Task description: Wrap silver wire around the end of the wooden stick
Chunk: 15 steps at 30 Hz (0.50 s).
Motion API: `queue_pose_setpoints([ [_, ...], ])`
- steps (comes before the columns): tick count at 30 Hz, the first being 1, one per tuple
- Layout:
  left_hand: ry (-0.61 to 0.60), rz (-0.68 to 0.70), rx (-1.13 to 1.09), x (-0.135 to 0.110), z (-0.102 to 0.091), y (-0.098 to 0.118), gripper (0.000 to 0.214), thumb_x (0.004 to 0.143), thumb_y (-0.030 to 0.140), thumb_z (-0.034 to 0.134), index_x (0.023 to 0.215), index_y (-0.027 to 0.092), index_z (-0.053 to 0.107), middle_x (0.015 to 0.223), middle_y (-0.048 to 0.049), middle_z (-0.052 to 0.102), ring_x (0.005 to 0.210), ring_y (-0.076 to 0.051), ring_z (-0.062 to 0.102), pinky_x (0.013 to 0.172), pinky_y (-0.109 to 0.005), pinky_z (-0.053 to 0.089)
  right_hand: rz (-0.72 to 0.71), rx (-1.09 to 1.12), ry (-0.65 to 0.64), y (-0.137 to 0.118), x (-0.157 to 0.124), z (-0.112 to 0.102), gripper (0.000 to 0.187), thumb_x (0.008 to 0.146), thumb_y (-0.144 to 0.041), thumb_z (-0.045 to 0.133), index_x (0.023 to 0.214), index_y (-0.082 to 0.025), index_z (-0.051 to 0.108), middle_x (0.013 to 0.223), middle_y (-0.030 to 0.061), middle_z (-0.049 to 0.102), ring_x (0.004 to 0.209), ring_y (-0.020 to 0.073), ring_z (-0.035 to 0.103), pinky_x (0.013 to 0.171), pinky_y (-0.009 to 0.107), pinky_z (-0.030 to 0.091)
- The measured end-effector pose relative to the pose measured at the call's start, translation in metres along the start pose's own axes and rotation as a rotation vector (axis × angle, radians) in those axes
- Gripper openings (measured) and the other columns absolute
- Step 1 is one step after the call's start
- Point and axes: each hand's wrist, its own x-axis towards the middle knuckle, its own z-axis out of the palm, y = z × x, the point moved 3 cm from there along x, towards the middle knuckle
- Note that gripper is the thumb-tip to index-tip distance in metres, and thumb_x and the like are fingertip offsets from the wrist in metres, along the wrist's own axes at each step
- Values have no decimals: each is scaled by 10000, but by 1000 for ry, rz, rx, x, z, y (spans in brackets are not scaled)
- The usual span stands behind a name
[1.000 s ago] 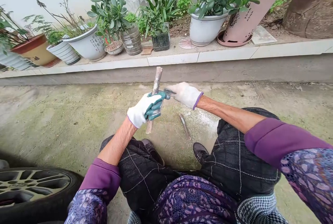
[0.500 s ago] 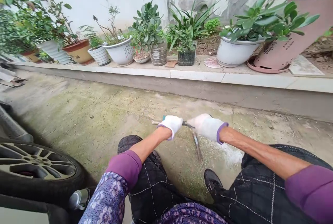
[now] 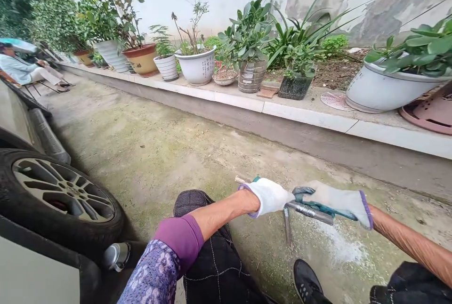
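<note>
Both my hands wear white gloves with green palms. My left hand point(image 3: 270, 196) is closed around a grey metal rod point(image 3: 309, 212) that lies nearly level in front of me. One end of the rod pokes out past the left glove. My right hand point(image 3: 339, 200) is closed over the rod's other part, its fingers wrapped on it. A second thin metal piece point(image 3: 286, 226) lies on the concrete ground just below the hands. White dust is spread on the ground under my right hand.
A car wheel point(image 3: 63, 191) stands close at my left. A raised ledge point(image 3: 300, 116) with several potted plants runs along the wall ahead. Another person point(image 3: 24, 71) sits far off at the left. My shoe point(image 3: 309, 283) rests on the ground below.
The rod went from upright in my left hand to nearly level, held by both hands. My view swung to the left, bringing the car wheel and the far person into sight.
</note>
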Motion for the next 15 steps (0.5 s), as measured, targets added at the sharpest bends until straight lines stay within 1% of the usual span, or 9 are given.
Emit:
queue_pose_setpoints([
  [3, 18, -28, -31, 0, 1, -1, 341, 929, 217, 458, 1186, 190, 680, 751, -97, 704, 674, -263, 693, 625, -352, 507, 23, 73, -34, 6, 5, 4, 327, 641, -452, 551, 742, -177, 696, 768, 76, 732, 728, 249, 653, 714, 353, 534],
  [6, 49, -59, -121, -1, -5, -5, 280, 906, 273, 501, 1066, 187, 715, 735, -80, 687, 661, -240, 659, 594, -323, 475, -38, 141, -21, -1, 1, -6, 317, 661, -470, 601, 743, -177, 690, 761, 65, 707, 696, 215, 624, 660, 317, 523],
  [8, 153, -69, -337, -5, -16, -7, 226, 887, 322, 548, 958, 190, 716, 709, -34, 652, 644, -182, 613, 590, -270, 452, -60, 256, 28, -12, -8, -19, 300, 700, -464, 604, 752, -179, 680, 702, 45, 652, 604, 168, 568, 524, 268, 471],
  [9, 242, -95, -491, -8, -23, -9, 202, 877, 317, 561, 924, 183, 704, 682, -8, 619, 620, -148, 579, 582, -241, 439, -53, 319, 51, -18, -13, -25, 288, 712, -454, 603, 748, -176, 668, 641, 26, 600, 543, 144, 523, 472, 251, 439],
  [10, 325, -145, -654, -11, -30, -12, 219, 881, 346, 561, 931, 176, 689, 642, 15, 572, 571, -122, 530, 550, -222, 422, -29, 377, 82, -24, -18, -31, 277, 713, -444, 602, 725, -170, 645, 575, 2, 532, 485, 124, 468, 427, 240, 405],
  [11, 374, -188, -812, -13, -36, -15, 250, 877, 386, 566, 946, 170, 672, 612, 35, 521, 520, -104, 471, 506, -212, 398, -14, 416, 132, -30, -23, -37, 264, 721, -424, 597, 730, -163, 636, 545, -17, 483, 455, 105, 423, 405, 227, 381],
  [12, 396, -232, -951, -14, -40, -18, 271, 866, 414, 577, 944, 167, 654, 596, 48, 477, 482, -91, 418, 466, -207, 373, -14, 430, 190, -37, -27, -42, 244, 725, -385, 587, 784, -157, 651, 551, -29, 469, 446, 94, 401, 394, 215, 358],
  [13, 428, -287, -1056, -13, -44, -22, 272, 850, 417, 587, 952, 169, 637, 589, 59, 443, 457, -83, 377, 436, -204, 351, -4, 400, 242, -42, -31, -45, 255, 757, -349, 566, 880, -155, 677, 576, -34, 472, 456, 88, 403, 402, 202, 350],
  [15, 467, -372, -1125, -6, -48, -30, 251, 840, 387, 584, 966, 174, 628, 585, 65, 418, 432, -79, 341, 411, -203, 332, 62, 220, 278, -52, -38, -48, 295, 822, -291, 500, 990, -155, 702, 615, -21, 524, 472, 86, 413, 438, 204, 360],
])
